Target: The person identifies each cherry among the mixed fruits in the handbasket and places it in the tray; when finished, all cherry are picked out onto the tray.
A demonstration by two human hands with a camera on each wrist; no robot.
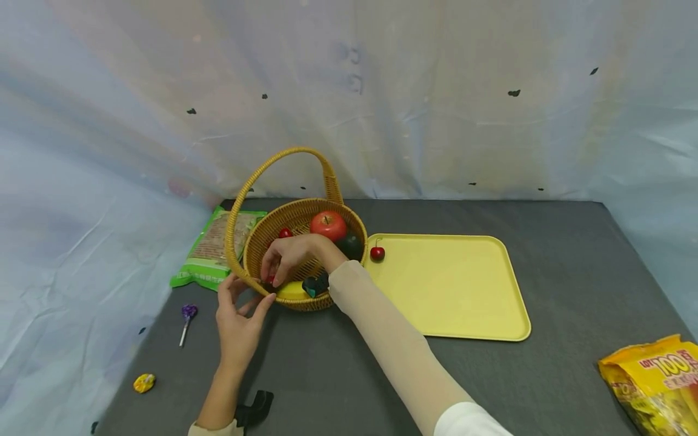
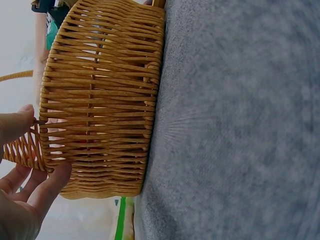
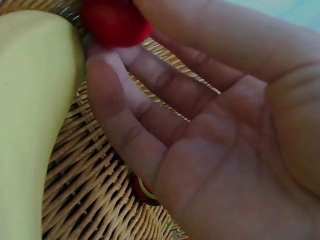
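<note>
A wicker basket (image 1: 256, 242) with a tall handle stands on the grey table. My right hand (image 1: 279, 263) reaches into it and pinches a small red cherry (image 3: 115, 22) at its fingertips, next to a yellow banana (image 3: 30, 125). A second red piece (image 3: 142, 190) lies under the palm. My left hand (image 1: 240, 309) holds the basket's near rim by the handle base, thumb on the rim and fingers (image 2: 52, 182) against the outer wall (image 2: 100, 100). Inside also lie a red apple (image 1: 328, 225), another cherry (image 1: 285, 233), a dark green fruit (image 1: 351, 246) and a teal-black item (image 1: 315, 284).
A yellow tray (image 1: 452, 290) lies right of the basket, with one cherry (image 1: 377, 253) at its left edge. A green packet (image 1: 209, 248), a purple lollipop (image 1: 188, 315) and a yellow candy (image 1: 144, 383) lie left. A yellow snack bag (image 1: 654, 381) sits front right.
</note>
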